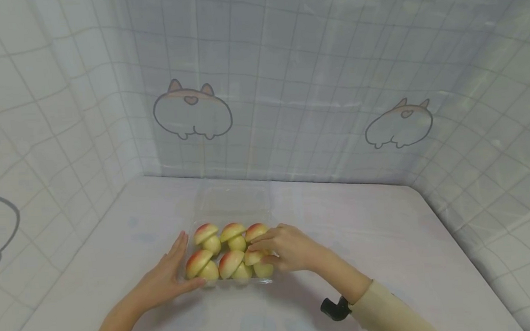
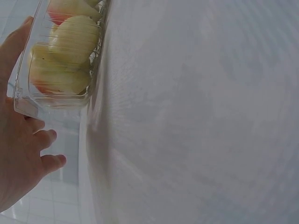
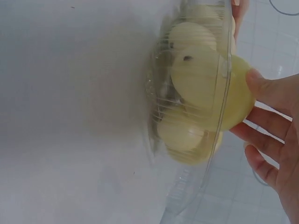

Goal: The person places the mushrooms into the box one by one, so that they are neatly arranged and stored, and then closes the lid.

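A clear plastic box [image 1: 265,281] holds several yellow, red-blushed pieces that look like peaches [image 1: 231,263], in two rows. Each blushed piece leans over a paler yellow one. My right hand [image 1: 290,247] is at the box's right side, pinching a yellow peach [image 3: 240,95] at the front right corner between thumb and fingers. That peach sits partly above the rim. At the opposite side, my left hand [image 1: 164,278] rests against the box, its thumb along the front rim and its fingers extended along the left wall. Some peaches on the right are partly hidden behind my right hand.
The box's clear lid [image 1: 232,198] lies folded back toward the rear wall. White tabletop [image 1: 364,230] surrounds the box. A black curved piece [image 1: 335,309] shows beside the right sleeve [image 1: 387,307]. Tile-patterned sheets [image 1: 288,93] with cartoon drawings stand around the table.
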The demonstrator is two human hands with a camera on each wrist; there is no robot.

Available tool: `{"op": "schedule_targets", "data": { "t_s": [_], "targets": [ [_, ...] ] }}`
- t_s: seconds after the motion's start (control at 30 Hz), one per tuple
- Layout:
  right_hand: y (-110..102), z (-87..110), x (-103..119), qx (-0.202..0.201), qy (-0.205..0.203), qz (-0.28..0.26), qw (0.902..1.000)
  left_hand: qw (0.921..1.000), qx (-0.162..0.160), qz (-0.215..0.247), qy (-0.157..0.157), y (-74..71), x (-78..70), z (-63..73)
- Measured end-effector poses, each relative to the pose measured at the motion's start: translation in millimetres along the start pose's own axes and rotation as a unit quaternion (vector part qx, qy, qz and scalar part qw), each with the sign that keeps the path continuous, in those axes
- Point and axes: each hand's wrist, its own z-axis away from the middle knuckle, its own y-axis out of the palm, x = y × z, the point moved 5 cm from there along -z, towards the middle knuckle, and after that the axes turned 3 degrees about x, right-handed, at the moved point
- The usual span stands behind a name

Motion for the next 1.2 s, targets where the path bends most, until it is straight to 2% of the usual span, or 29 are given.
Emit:
{"op": "schedule_targets", "data": {
  "t_s": [0.2,0.3,0.4,0.5,0.6,0.7,0.93,1.2],
  "targets": [
    [0.7,-0.3,-0.7,-0.027,0.003,-0.004,0.9996,1.0000,-0.001,-0.003,0.001,0.4,0.8,-0.2],
    [-1.4,1.0,-4.0,-0.058,0.029,-0.010,0.9978,1.0000,-0.001,-0.005,0.001,0.6,1.1,-0.3],
    [-3.1,2.7,-7.9,-0.088,0.056,0.008,0.9945,1.0000,-0.002,-0.008,0.000,0.6,1.3,-0.5],
    [-3.9,3.8,-9.2,-0.103,0.056,0.023,0.9928,0.9999,-0.003,-0.010,0.000,0.5,1.2,-0.7],
    [-3.1,4.3,-8.8,-0.097,0.043,0.020,0.9942,0.9999,-0.004,-0.011,0.001,0.1,0.9,-0.8],
    [-1.3,4.4,-8.0,-0.072,0.042,0.008,0.9965,0.9999,-0.003,-0.010,0.000,-0.1,0.8,-0.8],
    [5.7,1.9,-8.3,-0.020,0.071,-0.030,0.9968,1.0000,0.000,-0.004,-0.001,-0.3,0.9,-1.0],
    [9.2,-0.7,-12.2,-0.024,0.066,-0.117,0.9906,1.0000,0.000,-0.002,-0.001,-0.4,-0.9,-0.8]
  ]
}}
